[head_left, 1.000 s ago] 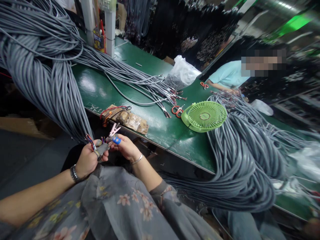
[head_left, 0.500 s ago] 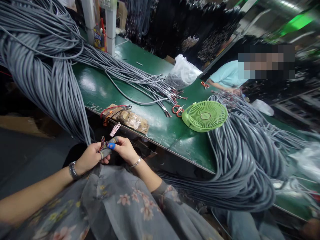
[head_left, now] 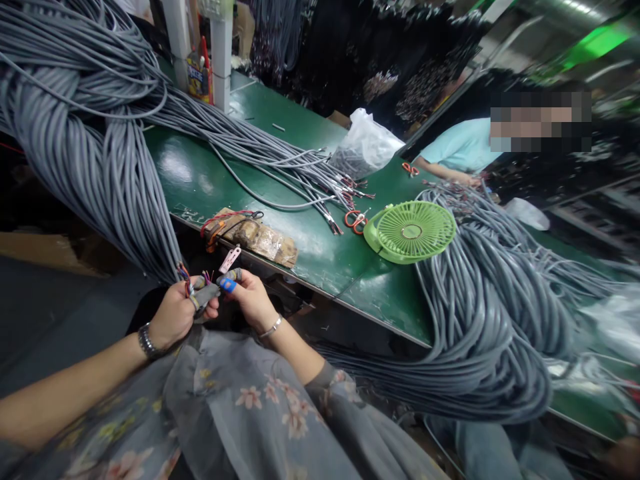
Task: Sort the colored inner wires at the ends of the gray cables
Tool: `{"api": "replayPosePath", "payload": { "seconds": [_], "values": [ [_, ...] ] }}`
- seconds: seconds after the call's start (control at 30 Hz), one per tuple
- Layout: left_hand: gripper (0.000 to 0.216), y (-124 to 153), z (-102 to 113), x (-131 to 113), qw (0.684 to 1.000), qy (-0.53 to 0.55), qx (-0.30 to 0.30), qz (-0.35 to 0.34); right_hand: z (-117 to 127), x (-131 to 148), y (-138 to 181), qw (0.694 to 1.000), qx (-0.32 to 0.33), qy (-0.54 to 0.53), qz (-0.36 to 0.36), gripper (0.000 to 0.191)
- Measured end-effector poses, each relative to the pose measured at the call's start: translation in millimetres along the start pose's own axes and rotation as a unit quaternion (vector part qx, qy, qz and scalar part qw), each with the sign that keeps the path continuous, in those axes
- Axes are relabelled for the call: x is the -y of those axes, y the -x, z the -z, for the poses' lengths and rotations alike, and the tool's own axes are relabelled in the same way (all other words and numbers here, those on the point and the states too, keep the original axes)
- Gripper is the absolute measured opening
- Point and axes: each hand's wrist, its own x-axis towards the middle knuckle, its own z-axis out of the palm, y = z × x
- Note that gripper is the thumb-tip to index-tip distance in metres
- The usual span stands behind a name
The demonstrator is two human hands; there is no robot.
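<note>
My left hand (head_left: 173,317) is closed around a cable end, and its coloured wires (head_left: 185,277) fan out above the fingers. Some fingertips on both hands are wrapped in grey coverings, and a blue wrap (head_left: 228,285) is on my right thumb. My right hand (head_left: 253,303) is pinched just to the right of the left fingers, close to a few thin purple wires (head_left: 207,277). What sits between its fingertips is too small to make out. Behind the left hand hangs a thick bundle of grey cables (head_left: 135,193), draped over the table edge.
A taped block (head_left: 263,243) with red and orange leads lies at the edge of the green table (head_left: 320,260). Beyond are orange-handled scissors (head_left: 356,221), a green fan (head_left: 413,232), a plastic bag (head_left: 367,143) and another cable bundle (head_left: 490,320). A co-worker (head_left: 457,147) sits opposite.
My left hand has shifted slightly left, away from the right fingertips. The coloured wires, bunched together before, now stand spread apart. The co-worker's head has moved a little right.
</note>
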Motion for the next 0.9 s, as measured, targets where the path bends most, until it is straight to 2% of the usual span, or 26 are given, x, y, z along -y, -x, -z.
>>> {"api": "replayPosePath", "payload": {
  "seconds": [0.2,0.47,0.73,0.9],
  "values": [
    [0.028,-1,6,6,0.997,-0.064,0.048,-0.017,-9,-7,-5,1.000,-0.017,-0.005,0.000,0.042],
    [0.029,0,0,0,0.999,0.033,-0.024,-0.002,-8,-4,-7,0.999,-0.019,0.028,0.010,0.048],
    [0.035,3,-3,-7,0.997,0.066,-0.039,0.013,2,-11,-4,0.999,-0.009,0.037,0.011,0.050],
    [0.035,6,-4,-15,0.996,0.081,-0.031,0.022,11,-6,-13,0.997,-0.049,-0.053,-0.028,0.059]
  ]
}}
